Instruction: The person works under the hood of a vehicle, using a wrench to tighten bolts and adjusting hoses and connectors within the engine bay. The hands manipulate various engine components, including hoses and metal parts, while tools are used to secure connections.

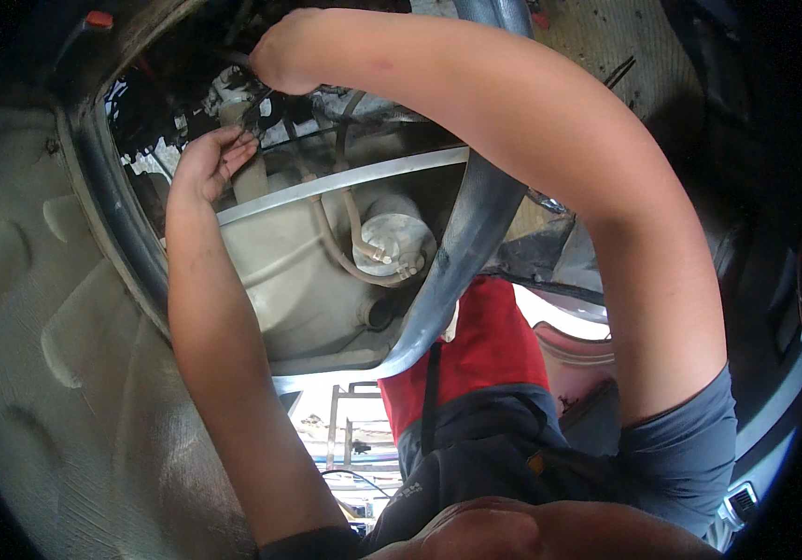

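Observation:
Inside an opening with exposed vehicle machinery, both my hands reach toward a greyish metal part (231,89) at the far left. My left hand (214,163) is just below it, palm turned up, fingers loosely bent and apart from the thumb, with nothing visible in it. My right arm arches over the opening, and my right hand (287,54) is bent down beside the metal part. Its fingers are hidden behind the wrist, so what it holds cannot be seen. A thin dark piece shows between the two hands; its kind is unclear.
A pale metal strip (345,180) crosses the opening. Nearer is a whitish round canister (393,238) with brownish hoses (331,233). Thick dark rubber trim (480,210) edges the opening on the right. Worn grey molded lining (65,308) lies left.

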Demonstrator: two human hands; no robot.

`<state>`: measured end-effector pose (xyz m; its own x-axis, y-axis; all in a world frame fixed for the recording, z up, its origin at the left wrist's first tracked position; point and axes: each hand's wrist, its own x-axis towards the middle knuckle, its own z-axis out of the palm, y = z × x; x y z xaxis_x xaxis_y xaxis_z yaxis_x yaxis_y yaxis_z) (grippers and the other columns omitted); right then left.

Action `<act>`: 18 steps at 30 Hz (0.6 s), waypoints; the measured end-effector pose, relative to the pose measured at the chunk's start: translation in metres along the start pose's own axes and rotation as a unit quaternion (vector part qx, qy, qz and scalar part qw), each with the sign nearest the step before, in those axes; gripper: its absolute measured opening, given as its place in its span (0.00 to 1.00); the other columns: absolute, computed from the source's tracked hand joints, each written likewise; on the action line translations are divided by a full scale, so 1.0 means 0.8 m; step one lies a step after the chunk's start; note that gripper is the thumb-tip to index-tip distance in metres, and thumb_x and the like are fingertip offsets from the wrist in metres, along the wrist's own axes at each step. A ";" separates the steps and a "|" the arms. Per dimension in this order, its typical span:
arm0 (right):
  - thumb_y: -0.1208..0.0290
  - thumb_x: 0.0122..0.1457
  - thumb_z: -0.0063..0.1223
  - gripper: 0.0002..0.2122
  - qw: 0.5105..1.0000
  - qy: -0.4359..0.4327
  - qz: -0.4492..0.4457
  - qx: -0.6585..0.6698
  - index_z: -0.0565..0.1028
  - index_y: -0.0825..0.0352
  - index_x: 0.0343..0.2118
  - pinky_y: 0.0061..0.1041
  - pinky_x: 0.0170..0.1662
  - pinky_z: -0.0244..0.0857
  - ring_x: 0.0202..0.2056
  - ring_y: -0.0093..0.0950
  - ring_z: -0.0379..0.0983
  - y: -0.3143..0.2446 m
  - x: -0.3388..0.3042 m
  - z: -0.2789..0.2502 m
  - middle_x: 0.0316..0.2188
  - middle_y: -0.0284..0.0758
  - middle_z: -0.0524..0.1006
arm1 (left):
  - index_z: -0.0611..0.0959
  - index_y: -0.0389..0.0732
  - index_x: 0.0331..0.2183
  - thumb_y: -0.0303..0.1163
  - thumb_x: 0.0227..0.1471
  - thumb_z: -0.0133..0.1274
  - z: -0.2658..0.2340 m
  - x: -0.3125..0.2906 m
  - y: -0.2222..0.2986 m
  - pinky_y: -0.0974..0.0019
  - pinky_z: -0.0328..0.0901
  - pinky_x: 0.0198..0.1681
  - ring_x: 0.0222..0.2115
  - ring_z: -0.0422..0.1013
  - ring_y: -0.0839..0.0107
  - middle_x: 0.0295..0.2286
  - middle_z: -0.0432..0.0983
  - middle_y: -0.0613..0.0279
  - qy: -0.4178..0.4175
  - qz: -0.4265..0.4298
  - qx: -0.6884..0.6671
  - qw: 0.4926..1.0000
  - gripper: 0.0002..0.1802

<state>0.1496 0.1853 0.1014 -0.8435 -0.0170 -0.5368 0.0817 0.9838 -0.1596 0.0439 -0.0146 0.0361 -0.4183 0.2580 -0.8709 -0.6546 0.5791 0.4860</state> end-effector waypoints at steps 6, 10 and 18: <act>0.74 0.53 0.53 0.14 0.997 0.003 -0.078 0.021 0.82 0.63 0.42 0.35 0.45 0.72 0.46 0.37 0.78 -0.016 -0.053 -0.012 0.43 0.38 0.81 | 0.78 0.31 0.41 0.26 0.59 0.49 0.006 -0.007 0.004 0.67 0.75 0.41 0.36 0.77 0.65 0.34 0.78 0.53 0.016 0.014 0.034 0.999 0.10; 0.71 0.53 0.56 0.14 0.984 0.015 -0.104 0.141 0.82 0.62 0.43 0.34 0.45 0.72 0.46 0.36 0.78 -0.072 -0.086 -0.020 0.45 0.37 0.81 | 0.79 0.33 0.42 0.27 0.60 0.47 -0.001 -0.008 -0.002 0.67 0.74 0.41 0.35 0.77 0.66 0.34 0.79 0.53 0.000 0.001 0.041 0.999 0.11; 0.68 0.52 0.62 0.17 0.975 -0.053 -0.032 0.213 0.81 0.55 0.47 0.29 0.47 0.69 0.51 0.27 0.75 -0.176 -0.052 -0.010 0.49 0.29 0.79 | 0.79 0.37 0.41 0.29 0.61 0.45 -0.004 -0.010 0.001 0.64 0.71 0.33 0.27 0.73 0.68 0.30 0.77 0.58 -0.005 -0.029 -0.024 0.999 0.11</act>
<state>0.1690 0.0487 0.1529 -0.7960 -0.1164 -0.5940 0.2632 0.8171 -0.5129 0.0446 -0.0184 0.0439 -0.3730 0.2333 -0.8980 -0.7064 0.5560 0.4379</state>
